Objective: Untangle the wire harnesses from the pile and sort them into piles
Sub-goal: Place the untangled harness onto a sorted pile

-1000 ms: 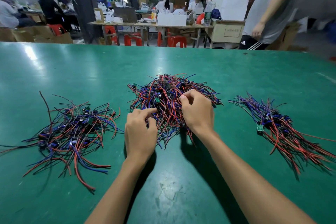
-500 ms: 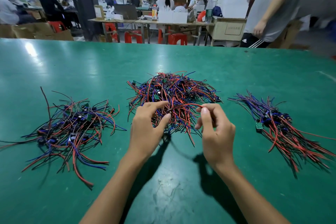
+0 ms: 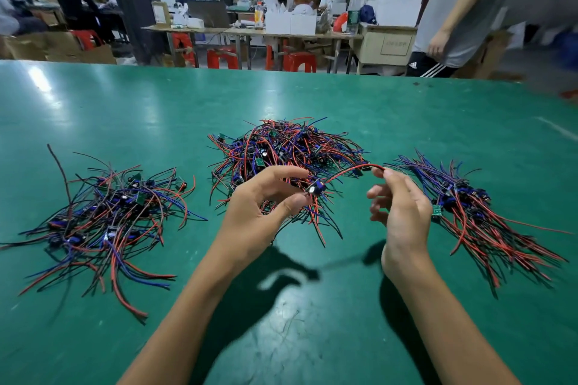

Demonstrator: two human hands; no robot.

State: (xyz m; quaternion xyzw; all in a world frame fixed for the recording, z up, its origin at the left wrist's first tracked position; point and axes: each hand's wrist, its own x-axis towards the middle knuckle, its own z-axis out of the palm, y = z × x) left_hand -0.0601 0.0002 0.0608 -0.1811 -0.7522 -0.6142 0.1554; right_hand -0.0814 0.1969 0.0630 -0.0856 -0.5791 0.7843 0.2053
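I take the tangled central heap of red, blue and black wire harnesses with small green circuit boards (image 3: 287,153) as my landmark on the glossy green table top (image 3: 312,322), and I judge the sorting to be somewhere past its middle but far from over. To the left of that heap lies a loose spread of thicker red, blue and black harnesses (image 3: 106,216), and to the right of it a neater sheaf of red and blue harnesses lying roughly parallel (image 3: 475,212); both sit well apart from the heap, so two sorted piles already exist. The heap itself looks about as full as either of them (hard to count strands in that knot), so plenty is left to pull free. Just in front of the heap, one red-wired harness with a small dark module at its end (image 3: 344,174) is in hand and lifted off the table: my left hand (image 3: 259,216) pinches the module end between thumb and forefinger, the other fingers loosely curved, and my right hand (image 3: 400,212) pinches the far end of the red lead, which arches between the two. Whether its other strands are fully clear of the heap I cannot tell. It belongs to neither pile yet.
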